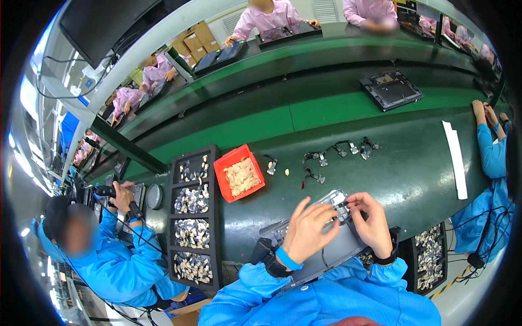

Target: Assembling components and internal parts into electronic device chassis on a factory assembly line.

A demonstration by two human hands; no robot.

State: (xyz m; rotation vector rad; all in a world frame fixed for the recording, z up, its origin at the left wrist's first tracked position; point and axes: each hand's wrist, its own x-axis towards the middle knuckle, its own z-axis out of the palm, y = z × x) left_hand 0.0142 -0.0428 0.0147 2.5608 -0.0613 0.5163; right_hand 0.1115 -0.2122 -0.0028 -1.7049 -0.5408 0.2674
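Note:
A flat grey electronic device housing (312,269) rests tilted at the table's near edge, against my body. Over its far part is my left hand (311,231), fingers reaching toward a small silver module (339,200) and thumb held apart. My right hand (372,220) pinches at the right side of that module; what lies between its fingertips is too small to make out. Farther off on the table lie several small camera-like parts on dark cables (321,162). One more cabled part (272,164) sits beside a tiny pale piece (287,172).
A red bin (217,169) of pale pieces stands left, beside a black compartment tray (214,217) of small parts. Another parts tray (416,266) is at my right. A white strip (455,160) lies right. Beyond is a dark device (390,89) on the green belt. Co-workers sit at both sides.

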